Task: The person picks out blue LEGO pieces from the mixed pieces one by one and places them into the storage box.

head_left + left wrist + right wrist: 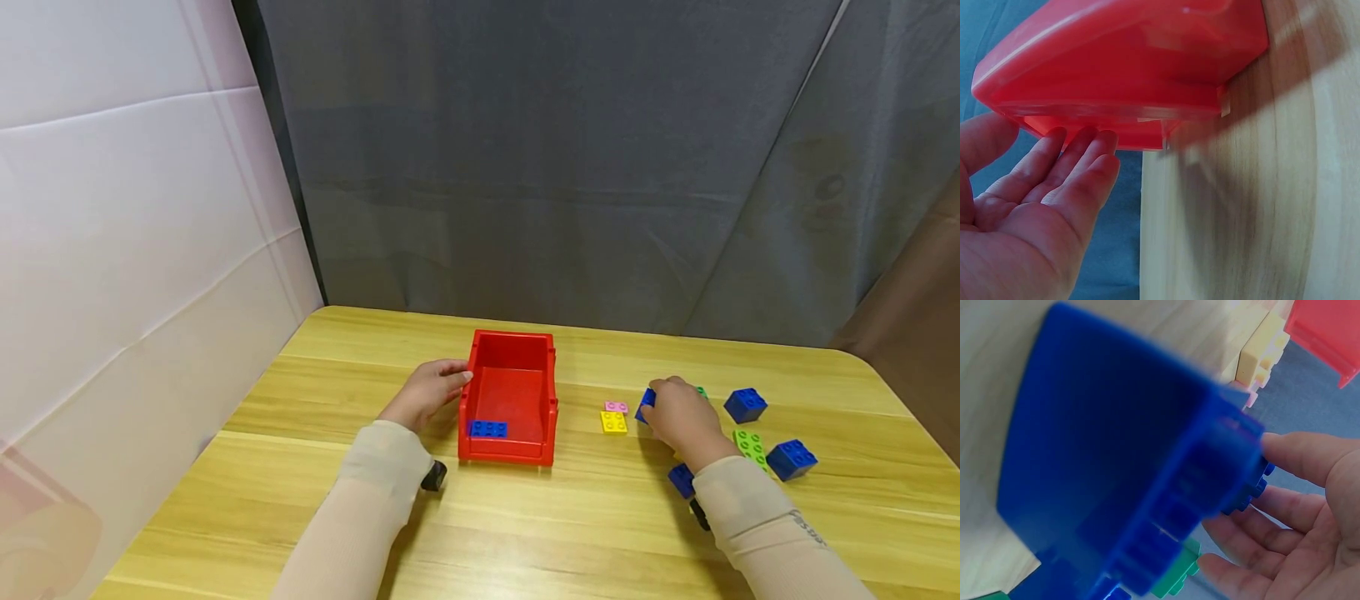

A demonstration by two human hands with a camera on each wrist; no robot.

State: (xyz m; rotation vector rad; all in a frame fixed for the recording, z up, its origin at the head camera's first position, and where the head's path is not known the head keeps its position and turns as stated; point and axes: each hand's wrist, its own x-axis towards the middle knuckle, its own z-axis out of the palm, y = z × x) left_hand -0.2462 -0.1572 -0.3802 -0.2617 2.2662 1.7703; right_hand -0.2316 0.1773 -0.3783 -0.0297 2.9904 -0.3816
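A red storage bin point(506, 452) stands on the table, its lower front lip facing me. Inside, against that lip on the left, lies a blue toy brick point(488, 429). My left hand point(429, 390) touches the bin's left wall, and its fingers look relaxed beside the red wall point(1116, 69) in the left wrist view. Farther right, my right hand point(684, 421) pinches another blue brick point(645, 405) between thumb and fingers. In the right wrist view a large blue brick point(1104, 425) close to the camera partly hides that pinched brick point(1260, 487).
Between the bin and my right hand lie a yellow brick point(613, 423) and a pink brick point(616, 407). Around the right forearm are a light green brick point(749, 448), blue bricks point(746, 406) and a partly covered blue brick point(681, 481). Grey curtain point(510, 167) hangs behind the table.
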